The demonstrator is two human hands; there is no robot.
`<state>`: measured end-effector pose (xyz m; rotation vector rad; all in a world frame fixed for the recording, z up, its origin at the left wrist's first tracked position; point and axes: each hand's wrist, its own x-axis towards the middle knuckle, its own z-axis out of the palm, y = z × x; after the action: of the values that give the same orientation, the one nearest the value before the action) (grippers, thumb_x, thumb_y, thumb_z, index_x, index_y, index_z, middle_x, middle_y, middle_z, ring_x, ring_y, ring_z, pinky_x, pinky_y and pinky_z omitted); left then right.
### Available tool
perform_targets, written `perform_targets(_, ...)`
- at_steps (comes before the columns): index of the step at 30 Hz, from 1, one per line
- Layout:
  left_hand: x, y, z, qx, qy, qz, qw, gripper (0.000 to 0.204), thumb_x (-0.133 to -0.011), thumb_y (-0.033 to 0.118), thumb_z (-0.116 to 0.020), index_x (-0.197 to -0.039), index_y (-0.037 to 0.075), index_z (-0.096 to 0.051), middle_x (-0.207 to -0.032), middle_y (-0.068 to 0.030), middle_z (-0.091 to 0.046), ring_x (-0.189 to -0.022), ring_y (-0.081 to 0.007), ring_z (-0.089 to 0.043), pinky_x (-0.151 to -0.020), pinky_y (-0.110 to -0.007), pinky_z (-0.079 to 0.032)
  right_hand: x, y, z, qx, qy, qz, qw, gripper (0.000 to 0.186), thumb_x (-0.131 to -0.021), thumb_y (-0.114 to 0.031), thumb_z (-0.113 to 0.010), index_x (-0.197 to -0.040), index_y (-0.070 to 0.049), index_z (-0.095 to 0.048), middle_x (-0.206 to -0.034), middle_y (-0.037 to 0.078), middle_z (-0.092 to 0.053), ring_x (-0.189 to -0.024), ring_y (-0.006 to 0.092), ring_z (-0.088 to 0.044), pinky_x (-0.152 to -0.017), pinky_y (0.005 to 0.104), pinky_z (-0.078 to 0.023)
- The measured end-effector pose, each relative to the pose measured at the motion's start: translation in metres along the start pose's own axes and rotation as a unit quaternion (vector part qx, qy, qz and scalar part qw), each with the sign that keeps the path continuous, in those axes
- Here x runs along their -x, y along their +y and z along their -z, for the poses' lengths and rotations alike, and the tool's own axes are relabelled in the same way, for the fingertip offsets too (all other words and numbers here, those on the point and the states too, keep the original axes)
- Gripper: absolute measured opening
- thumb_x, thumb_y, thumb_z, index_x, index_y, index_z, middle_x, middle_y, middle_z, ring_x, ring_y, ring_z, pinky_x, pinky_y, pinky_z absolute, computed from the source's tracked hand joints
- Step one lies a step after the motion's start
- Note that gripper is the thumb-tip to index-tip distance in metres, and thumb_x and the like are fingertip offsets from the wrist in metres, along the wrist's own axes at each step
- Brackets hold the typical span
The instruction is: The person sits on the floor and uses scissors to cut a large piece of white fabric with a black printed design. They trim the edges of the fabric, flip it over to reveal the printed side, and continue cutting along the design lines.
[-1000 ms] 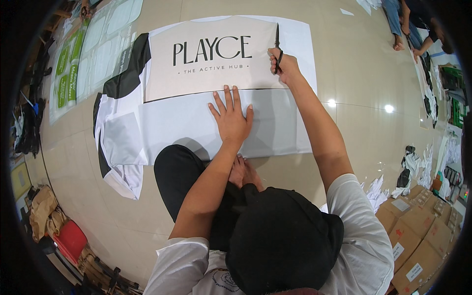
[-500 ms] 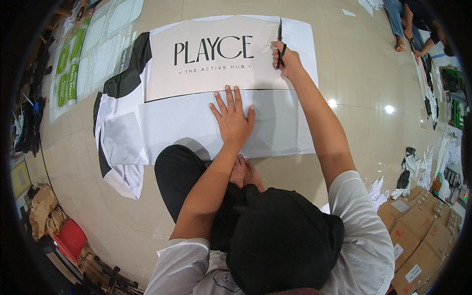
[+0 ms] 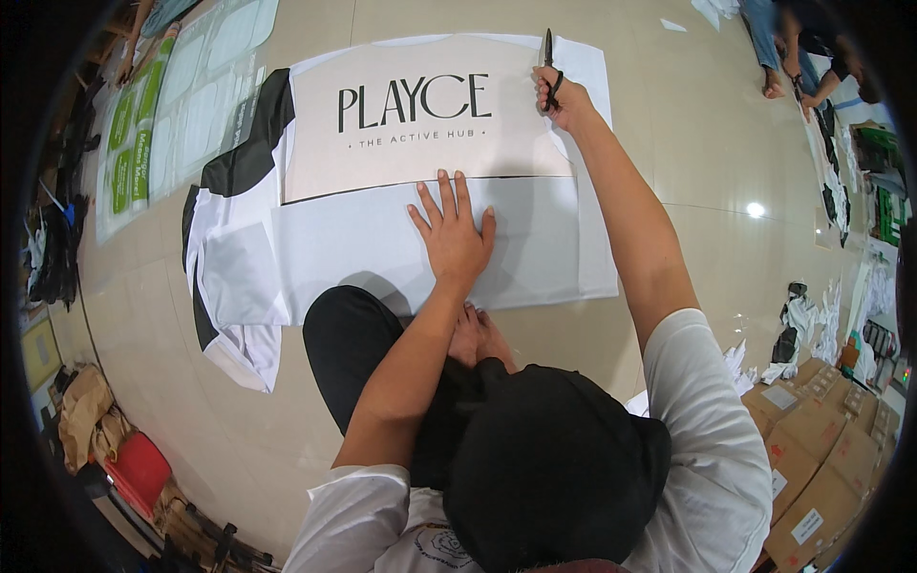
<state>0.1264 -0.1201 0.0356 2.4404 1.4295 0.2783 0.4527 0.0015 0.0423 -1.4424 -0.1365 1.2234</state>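
My right hand (image 3: 565, 99) grips a pair of black-handled scissors (image 3: 549, 59), blades pointing away from me, at the right end of a cream fabric panel (image 3: 401, 160) printed with dark lettering. This panel lies on a larger white cloth (image 3: 363, 239) spread over the floor. With fingers spread, my left hand (image 3: 456, 234) presses flat on the white cloth, its fingertips reaching the panel's near edge. Whether the blades have fabric between them is hard to make out. Black-and-white fabric (image 3: 239, 158) lies bunched along the left side of the cloth.
Clear plastic sheeting with green print (image 3: 186, 105) lies at the far left. Cardboard boxes (image 3: 817, 458) are stacked at the near right, fabric scraps (image 3: 802, 320) beyond them. Another person (image 3: 812, 43) sits at the far right. A red chair (image 3: 138, 468) stands near left.
My right hand has shifted slightly to the right with the scissors, and the blades now show above it at the panel's right edge. My left hand stays in place.
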Motion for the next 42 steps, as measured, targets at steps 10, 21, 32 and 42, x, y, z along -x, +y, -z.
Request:
perform_targets(10,0.004,-0.005,-0.003,-0.019,-0.006,0.013,1.0,0.082,-0.108,0.051,-0.051,-0.174,0.007,-0.028,-0.182,-0.0188,-0.018,-0.166,-0.0526,-0.005,-0.13,-0.072,-0.003,0.122,0.057,0.093,0.587,0.312,0.282,0.692,0.039,-0.09,-0.04,-0.082,-0.093,-0.003,-0.07,-0.089,0.02,-0.073,-0.086,0.0434,-0.072,-0.077,0.0554,-0.055)
perform_targets(21,0.0,-0.004,-0.001,0.074,-0.007,0.009,0.997,0.087,-0.107,0.049,-0.055,-0.174,0.003,-0.022,-0.181,-0.0252,-0.017,-0.164,-0.0577,-0.01,-0.129,-0.073,-0.005,0.45,0.255,0.334,0.536,0.558,0.156,0.614,0.027,-0.089,-0.019,-0.081,-0.105,-0.002,-0.068,-0.101,0.02,-0.072,-0.097,0.0436,-0.068,-0.086,0.0523,-0.053)
perform_targets(32,-0.018,-0.002,0.05,0.297,-0.099,-0.094,0.945,0.076,-0.106,0.024,-0.068,-0.17,0.002,-0.034,-0.163,-0.033,-0.049,-0.15,-0.0445,-0.052,-0.124,-0.048,-0.041,0.605,0.297,0.372,0.375,0.663,0.058,0.645,0.03,-0.094,-0.026,-0.081,-0.092,0.002,-0.073,-0.079,0.023,-0.073,-0.072,0.0398,-0.072,-0.069,0.0485,-0.053)
perform_targets(42,-0.024,-0.089,0.144,0.3,-0.213,0.018,0.929,0.07,-0.109,0.034,-0.064,-0.168,0.003,-0.041,-0.157,-0.0282,-0.058,-0.146,-0.0352,-0.057,-0.12,-0.043,-0.044,0.571,0.306,0.335,0.364,0.609,0.001,0.705,0.049,-0.084,-0.039,-0.091,-0.081,0.006,-0.07,-0.07,0.024,-0.071,-0.068,0.0365,-0.074,-0.069,0.0452,-0.056)
